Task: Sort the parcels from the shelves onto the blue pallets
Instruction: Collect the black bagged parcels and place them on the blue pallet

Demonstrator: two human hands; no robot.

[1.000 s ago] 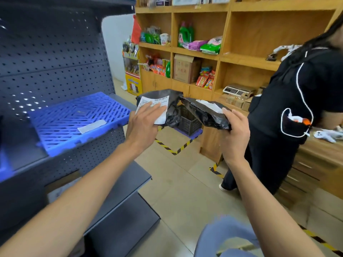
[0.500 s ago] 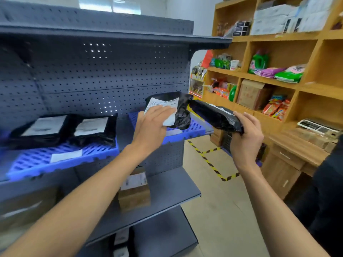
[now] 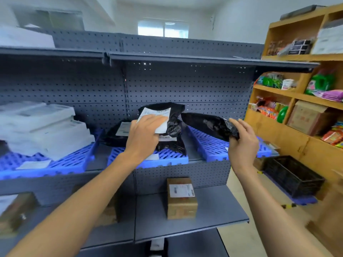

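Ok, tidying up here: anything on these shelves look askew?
Yes: the cardboard box on the lower grey shelf sits on bare metal, not on a blue pallet. The white parcels on the left pallet are stacked unevenly.

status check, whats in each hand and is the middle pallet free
Left hand holds labelled black parcel. Right hand grips second black parcel. Middle blue pallet already carries black parcels.
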